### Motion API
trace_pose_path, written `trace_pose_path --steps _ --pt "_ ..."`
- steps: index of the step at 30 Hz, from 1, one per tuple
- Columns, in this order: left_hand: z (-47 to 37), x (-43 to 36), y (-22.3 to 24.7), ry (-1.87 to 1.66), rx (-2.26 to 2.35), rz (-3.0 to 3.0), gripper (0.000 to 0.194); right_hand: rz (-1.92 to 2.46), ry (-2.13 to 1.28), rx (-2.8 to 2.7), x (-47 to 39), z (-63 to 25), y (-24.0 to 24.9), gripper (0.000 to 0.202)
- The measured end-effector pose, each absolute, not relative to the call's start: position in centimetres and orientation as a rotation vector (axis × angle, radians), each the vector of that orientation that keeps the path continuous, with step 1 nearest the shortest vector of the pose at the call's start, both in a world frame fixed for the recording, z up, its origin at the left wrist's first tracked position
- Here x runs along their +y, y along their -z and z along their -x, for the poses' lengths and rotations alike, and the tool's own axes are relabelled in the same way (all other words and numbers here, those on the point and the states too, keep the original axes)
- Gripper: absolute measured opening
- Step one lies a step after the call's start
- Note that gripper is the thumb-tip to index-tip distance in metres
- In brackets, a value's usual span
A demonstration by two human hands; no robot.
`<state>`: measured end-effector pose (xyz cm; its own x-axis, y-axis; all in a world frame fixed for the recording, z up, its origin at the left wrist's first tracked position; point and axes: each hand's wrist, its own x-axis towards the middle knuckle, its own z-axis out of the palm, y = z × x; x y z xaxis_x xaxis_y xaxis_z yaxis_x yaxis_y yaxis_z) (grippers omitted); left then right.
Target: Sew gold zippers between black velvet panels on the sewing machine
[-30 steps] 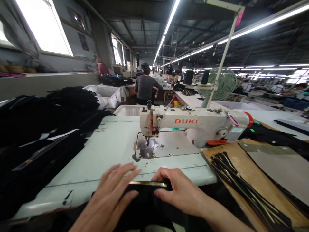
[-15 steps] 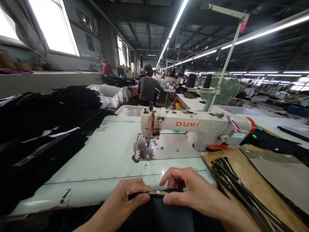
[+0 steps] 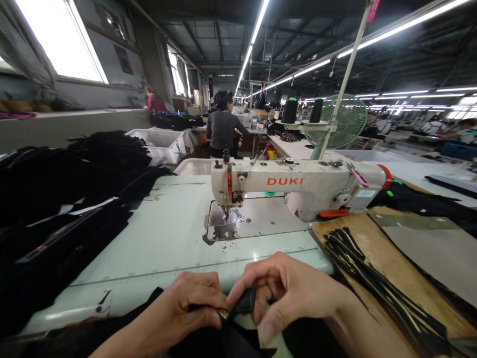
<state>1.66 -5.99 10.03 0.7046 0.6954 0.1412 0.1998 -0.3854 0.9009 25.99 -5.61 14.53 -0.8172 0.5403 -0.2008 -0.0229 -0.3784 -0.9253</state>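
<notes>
My left hand is closed, thumb against fingers, on the gold-toothed edge of a zipper joined to black fabric. Close on its right, my right hand has its index finger and curled fingers about a folded black end of the piece. The right thumb stands apart from the index finger, lower down. Both hands are at the front edge of the pale green table, before the needle area of a white sewing machine. Part of the fabric hangs out of sight below.
Black fabric pieces are heaped on the left. Several loose zippers lie on a brown board at right. Thread cones and a green fan stand behind the machine. A person sits ahead, back turned.
The zipper was stretched level between both hands; now it is bent, its black end folded up. My right thumb has come off the piece and my fingers have moved left.
</notes>
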Motion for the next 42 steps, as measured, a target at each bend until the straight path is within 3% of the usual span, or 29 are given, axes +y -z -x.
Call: trace_pose_path --steps 3,8,21,29,37,42 --pt "-1.8 -6.1 -10.1 -0.650 0.641 -1.962 0.042 0.844 -1.958 -1.559 -5.7 -24.5 -14.8 0.042" --pt "-2.1 -6.5 -9.9 -0.741 0.578 -2.007 0.047 0.855 -1.637 -1.681 -5.0 -21.9 -13.7 0.043" --pt "-1.4 -7.5 -9.5 -0.724 0.598 -1.952 0.045 0.852 -1.863 -1.578 -4.4 -19.9 -12.2 0.051" --pt "-1.3 -8.6 -8.2 -0.925 0.816 -2.144 0.020 0.828 -1.908 -1.513 -5.2 -19.4 -12.4 0.054" --pt "-2.1 -9.4 -7.8 -1.170 0.831 -2.121 0.007 0.857 -1.848 -1.587 -5.8 -19.0 -12.9 0.049" --pt "-2.1 -9.4 -8.1 -1.255 0.864 -2.124 0.011 0.778 -1.727 -1.700 -6.2 -18.7 -12.4 0.043"
